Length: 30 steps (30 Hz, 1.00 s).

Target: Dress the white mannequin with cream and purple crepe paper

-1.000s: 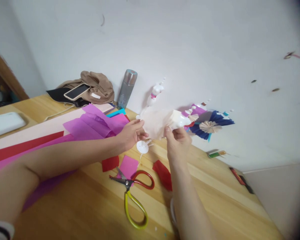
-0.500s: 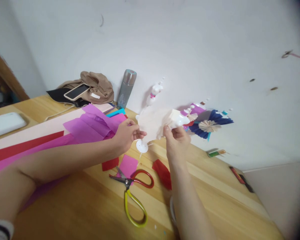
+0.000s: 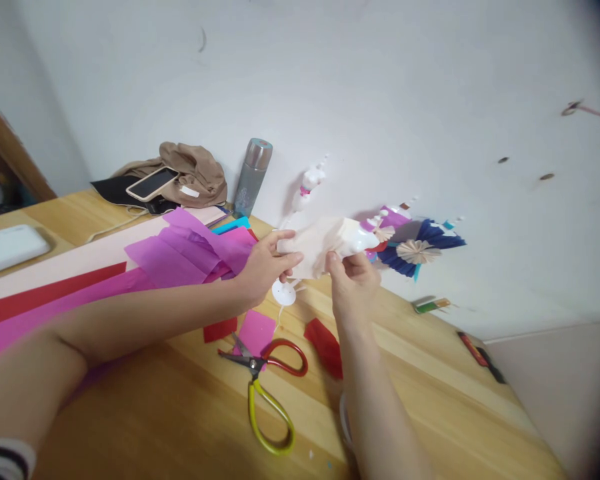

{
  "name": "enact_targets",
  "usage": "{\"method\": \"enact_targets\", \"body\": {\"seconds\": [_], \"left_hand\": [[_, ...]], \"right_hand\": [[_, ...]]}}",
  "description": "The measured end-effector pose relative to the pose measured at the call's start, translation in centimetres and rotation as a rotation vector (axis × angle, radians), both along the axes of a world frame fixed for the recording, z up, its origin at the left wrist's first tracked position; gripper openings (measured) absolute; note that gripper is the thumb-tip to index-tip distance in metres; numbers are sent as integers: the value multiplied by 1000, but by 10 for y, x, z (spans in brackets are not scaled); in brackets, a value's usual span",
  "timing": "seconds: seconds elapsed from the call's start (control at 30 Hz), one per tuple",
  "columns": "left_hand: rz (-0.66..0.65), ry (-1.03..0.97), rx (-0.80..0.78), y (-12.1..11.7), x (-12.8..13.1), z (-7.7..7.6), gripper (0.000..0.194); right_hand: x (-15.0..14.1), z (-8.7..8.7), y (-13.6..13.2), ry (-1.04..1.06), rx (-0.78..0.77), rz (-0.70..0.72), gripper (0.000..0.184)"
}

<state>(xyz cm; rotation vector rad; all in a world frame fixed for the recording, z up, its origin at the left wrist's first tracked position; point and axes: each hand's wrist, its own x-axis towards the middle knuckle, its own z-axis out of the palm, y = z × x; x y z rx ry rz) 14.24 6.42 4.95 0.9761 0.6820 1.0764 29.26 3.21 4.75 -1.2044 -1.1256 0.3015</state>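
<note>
In the head view, a sheet of cream crepe paper (image 3: pixel 313 248) is wrapped about a glossy white figurine (image 3: pixel 360 238), which lies tilted in the air above the table. My right hand (image 3: pixel 354 277) pinches the gathered paper against the figurine near its head. At the other end, my left hand (image 3: pixel 275 260) has its thumb and fingers closed round the paper's left edge. The figurine's body is hidden under the paper. Below my hands lie open scissors (image 3: pixel 255 365) with one red and one yellow handle, a pink paper square (image 3: pixel 257 331) and a red paper piece (image 3: pixel 324 347).
Purple crepe paper (image 3: pixel 175 247) and long coloured sheets cover the table's left side. Behind stand a grey flask (image 3: pixel 253 177), a small white figurine (image 3: pixel 310 180) and a blue paper fan decoration (image 3: pixel 417 250) by the wall. A phone (image 3: pixel 153 183) rests on a brown cloth (image 3: pixel 195 167).
My left hand has moved right and closed on the paper's left edge, which now looks folded in and narrower. My right hand keeps its hold.
</note>
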Motion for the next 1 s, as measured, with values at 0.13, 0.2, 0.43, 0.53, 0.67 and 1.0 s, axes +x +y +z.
{"method": "enact_targets", "body": {"seconds": [0.13, 0.2, 0.43, 0.53, 0.67, 1.0], "left_hand": [[76, 125, 124, 4, 7, -8, 35], [145, 247, 272, 7, 8, -12, 28], [270, 619, 632, 16, -1, -6, 33], [277, 609, 769, 18, -2, -1, 34], [282, 558, 883, 24, 1, 11, 43], [141, 449, 883, 50, 3, 32, 27]], "right_hand": [[0, 0, 0, -17, -6, -1, 20], [0, 0, 0, -14, -10, -4, 21], [-1, 2, 0, -19, -5, -14, 21], [-1, 2, 0, -28, -1, -13, 22], [-1, 1, 0, -33, -7, -22, 23], [0, 2, 1, -9, 8, -14, 21]]}}
